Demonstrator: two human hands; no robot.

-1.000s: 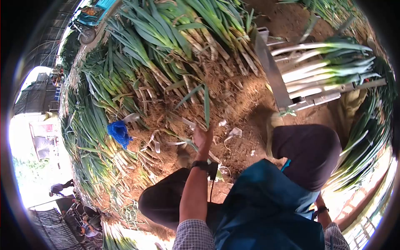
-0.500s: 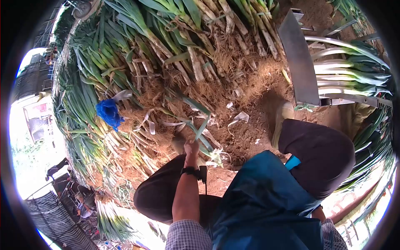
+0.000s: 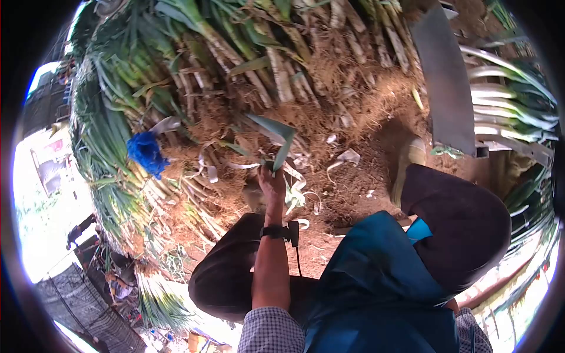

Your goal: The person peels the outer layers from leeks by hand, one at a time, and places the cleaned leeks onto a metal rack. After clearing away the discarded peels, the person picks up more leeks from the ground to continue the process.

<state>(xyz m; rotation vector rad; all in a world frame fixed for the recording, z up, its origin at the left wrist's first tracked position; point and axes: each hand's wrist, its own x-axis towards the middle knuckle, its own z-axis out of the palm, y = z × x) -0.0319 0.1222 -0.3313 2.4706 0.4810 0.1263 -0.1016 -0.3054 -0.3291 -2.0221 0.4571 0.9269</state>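
My left hand (image 3: 272, 183) reaches out over the soil in front of my knees, its fingers closed round a folded green leek leaf (image 3: 283, 142). The leaf sticks up past the fingers and bends over at its top. Pale peeled strips (image 3: 296, 191) lie right beside this hand. Beyond it, unpeeled leeks (image 3: 276, 73) with dirty stalks and brown roots are piled in a wide arc. Of my right hand (image 3: 452, 306), only a sliver near the wrist shows behind my right knee; its fingers are hidden.
A metal stand with a broad plate (image 3: 444, 82) stands at the right, with clean white leeks (image 3: 500, 106) lying across it. A blue bundle of netting or plastic (image 3: 147, 154) rests on the pile at left. White tape scraps (image 3: 346, 160) litter the soil.
My left hand has moved forward, away from my body, carrying the leek leaf with it. The view has shifted slightly. My right hand stays mostly hidden.
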